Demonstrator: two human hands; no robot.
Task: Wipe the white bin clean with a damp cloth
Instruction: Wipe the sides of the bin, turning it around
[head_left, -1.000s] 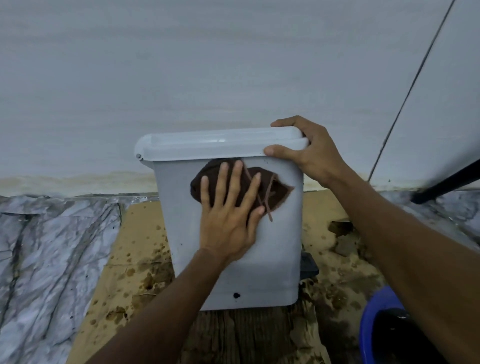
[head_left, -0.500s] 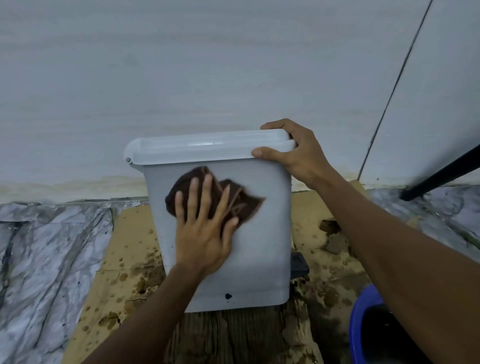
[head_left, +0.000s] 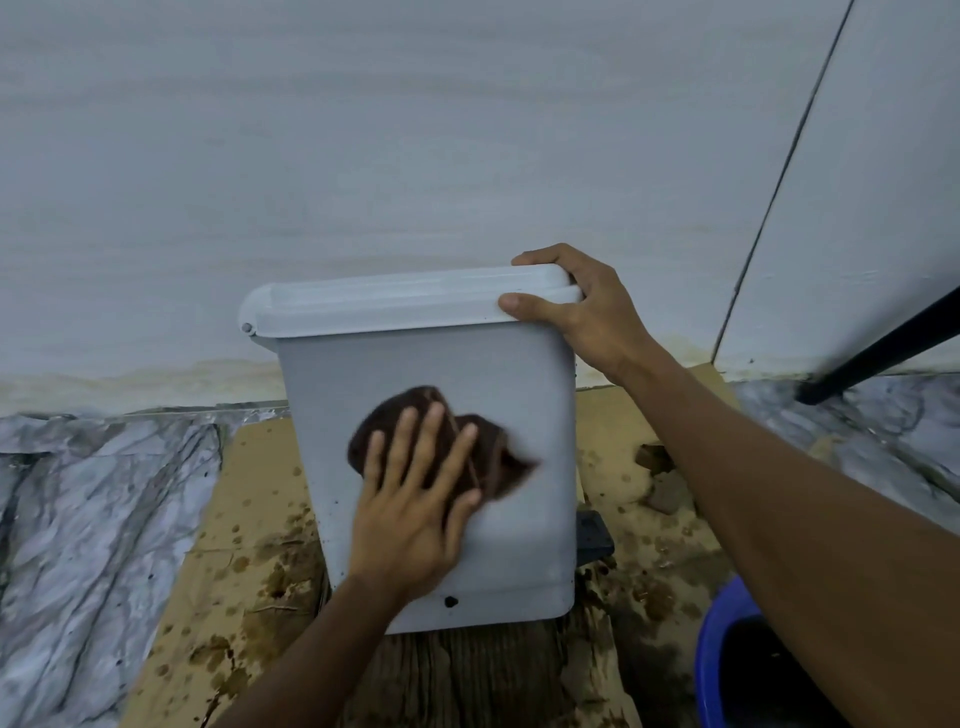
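There is a single view, from a camera worn on the person's head, facing forward and tilted down. It sits close behind the white bin (head_left: 426, 467), looking at its near side from slightly above, so the closed lid (head_left: 405, 301) is seen almost edge-on. Both forearms enter from the bottom edge, the left hand (head_left: 415, 499) near the middle of the frame and the right hand (head_left: 576, 312) above and right of it. The wall (head_left: 363, 156) fills the upper half, the floor (head_left: 104, 519) the lower. The wide lens bends straight lines towards the edges.
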